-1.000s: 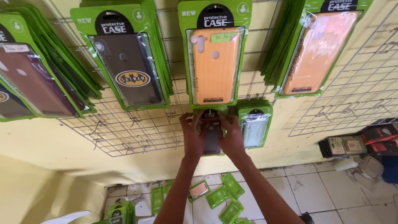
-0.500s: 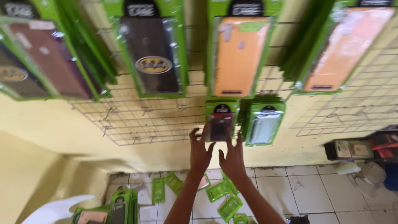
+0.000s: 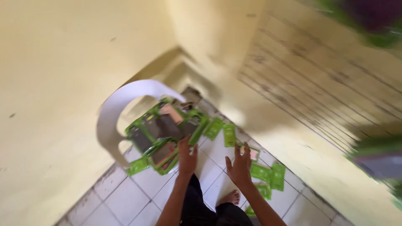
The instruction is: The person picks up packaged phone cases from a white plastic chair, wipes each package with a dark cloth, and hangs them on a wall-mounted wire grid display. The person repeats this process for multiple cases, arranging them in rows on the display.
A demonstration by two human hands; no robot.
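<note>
hanging packs top right (image 3: 368, 21): smeared by motion blur and cut by the frame edge, you couldn't tell what was inside
pack at right edge (image 3: 379, 161): blurred, half out of frame
white chair (image 3: 115, 109): seat buried under green packs (image 3: 161, 136)
your forearms: cut off at the bottom edge
wire grid (image 3: 310, 79): just streaks

White plastic chair (image 3: 109, 112) = landmark, low left-centre, by the yellow wall (image 3: 54, 62). White tiled floor (image 3: 125, 196) under and right of chair. Right of chair, loose green packets (image 3: 229, 134) lie flat on the tiles along the wall base. Further right and above chair, wire grid rack (image 3: 301, 75) on the wall, blurred. Far right of chair, hanging green-edged pkgs (image 3: 379, 161), too blurred for detail. Bare foot (image 3: 231, 196) below-right of chair.
</note>
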